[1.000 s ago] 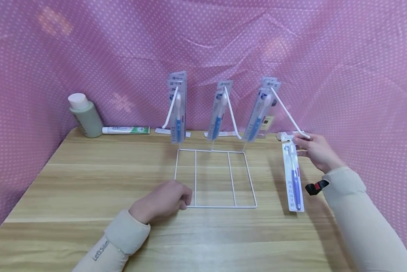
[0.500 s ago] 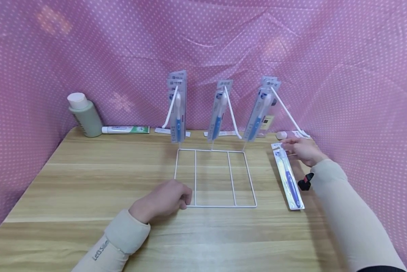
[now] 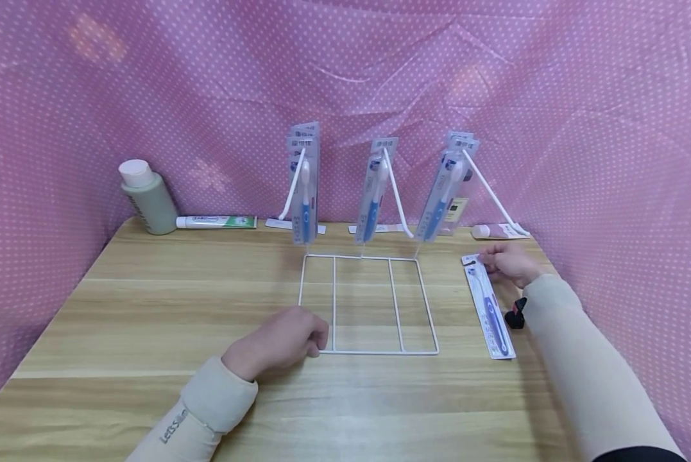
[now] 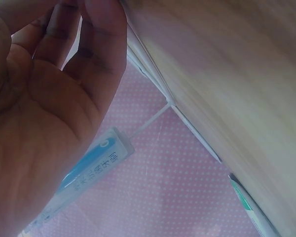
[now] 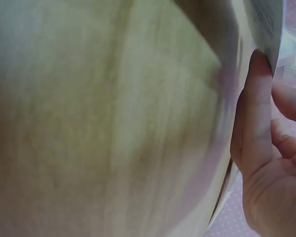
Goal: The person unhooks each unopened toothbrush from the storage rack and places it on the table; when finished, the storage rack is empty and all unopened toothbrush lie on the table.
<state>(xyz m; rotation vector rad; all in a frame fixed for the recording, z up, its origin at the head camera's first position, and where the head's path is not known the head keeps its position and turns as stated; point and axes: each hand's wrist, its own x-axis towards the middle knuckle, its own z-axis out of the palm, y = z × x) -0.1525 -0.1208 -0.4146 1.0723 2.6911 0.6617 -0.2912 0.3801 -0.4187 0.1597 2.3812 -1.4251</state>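
Note:
My right hand (image 3: 509,263) pinches the top end of a packaged purple toothbrush (image 3: 489,308) at the right of the table. The pack slants, its lower end pointing toward me. In the right wrist view my fingers (image 5: 259,113) press against the back of its card (image 5: 266,24). My left hand (image 3: 281,340) grips the front left corner of a white wire display rack (image 3: 380,353); in the left wrist view its fingers curl, and the wire they hold is hidden. Packaged blue toothbrushes (image 3: 306,199) hang on the rack's three hooks, above its base.
Along the back of the wooden table (image 3: 149,308) stand a green bottle (image 3: 151,199) with a white cap and a toothpaste tube (image 3: 217,222). A pink tube (image 3: 500,231) lies at back right, beneath the right hook's tip. A pink dotted cloth (image 3: 345,70) encloses the table.
My right hand has moved down and left from beside the right hook's tip, and the toothbrush pack has tipped from upright to a slant. The left hand keeps its place on the rack.

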